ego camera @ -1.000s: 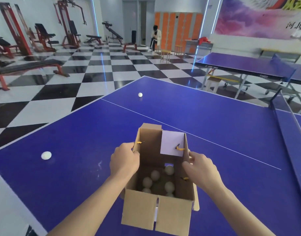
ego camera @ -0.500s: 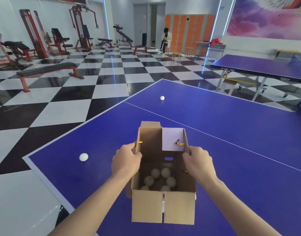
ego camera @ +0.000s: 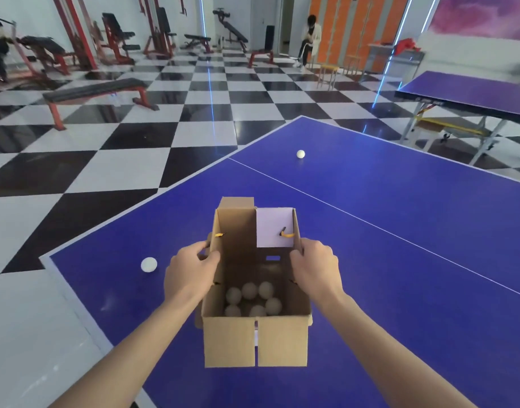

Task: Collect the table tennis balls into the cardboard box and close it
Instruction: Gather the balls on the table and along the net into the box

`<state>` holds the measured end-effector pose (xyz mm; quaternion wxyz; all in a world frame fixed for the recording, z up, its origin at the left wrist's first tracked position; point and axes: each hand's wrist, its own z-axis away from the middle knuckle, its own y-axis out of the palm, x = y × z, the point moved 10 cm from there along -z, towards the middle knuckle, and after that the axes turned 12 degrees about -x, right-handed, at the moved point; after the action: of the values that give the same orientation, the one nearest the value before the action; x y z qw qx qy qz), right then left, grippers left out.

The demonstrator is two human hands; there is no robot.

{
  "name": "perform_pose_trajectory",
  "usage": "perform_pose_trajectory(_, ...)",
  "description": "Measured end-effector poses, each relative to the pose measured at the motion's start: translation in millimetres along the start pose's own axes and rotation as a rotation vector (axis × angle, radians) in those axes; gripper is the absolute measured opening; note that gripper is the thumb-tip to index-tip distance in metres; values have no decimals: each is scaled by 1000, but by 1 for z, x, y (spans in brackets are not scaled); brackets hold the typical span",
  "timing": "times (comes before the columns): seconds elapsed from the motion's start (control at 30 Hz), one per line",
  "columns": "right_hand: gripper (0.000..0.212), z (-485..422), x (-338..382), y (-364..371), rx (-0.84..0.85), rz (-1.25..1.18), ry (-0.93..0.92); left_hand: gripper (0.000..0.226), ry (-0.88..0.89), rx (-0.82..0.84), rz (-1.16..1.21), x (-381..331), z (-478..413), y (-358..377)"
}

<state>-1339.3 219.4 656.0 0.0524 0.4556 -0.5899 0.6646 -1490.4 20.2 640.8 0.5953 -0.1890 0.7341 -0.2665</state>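
Note:
An open cardboard box (ego camera: 254,340) is held over the near corner of the blue table (ego camera: 385,260), with several white balls (ego camera: 254,298) on its bottom. My left hand (ego camera: 189,275) grips the box's left wall, and my right hand (ego camera: 316,270) grips its right wall. The top flaps stand open, and a white sheet lies against the far inner wall. One loose ball (ego camera: 149,264) lies on the table just left of my left hand. Another ball (ego camera: 300,154) lies far ahead, near the table's far left edge.
The table's corner and left edge run close by on the left, over a black-and-white checkered floor (ego camera: 135,160). A second blue table (ego camera: 470,98) stands at the right. Weight benches (ego camera: 93,95) and gym machines stand at the back left. A person sits near the orange lockers.
The view has swung left along the table, and the box has come with both hands toward the table's left corner. The loose left ball now lies closer to my left hand.

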Motion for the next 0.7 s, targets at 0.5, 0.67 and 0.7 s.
perform_pose_trajectory(0.5,23,-39,3,46,47,-9,54,43,-72,-129,40,51,-50,-16)
perform_pose_trajectory(0.67,27,-37,3,41,-12,16,67,32,14,-114,-11,72,-87,-11)
perform_pose_trajectory(0.7,29,-37,2,41,-26,15,79,26,26,-103,-49,81,-95,-6)
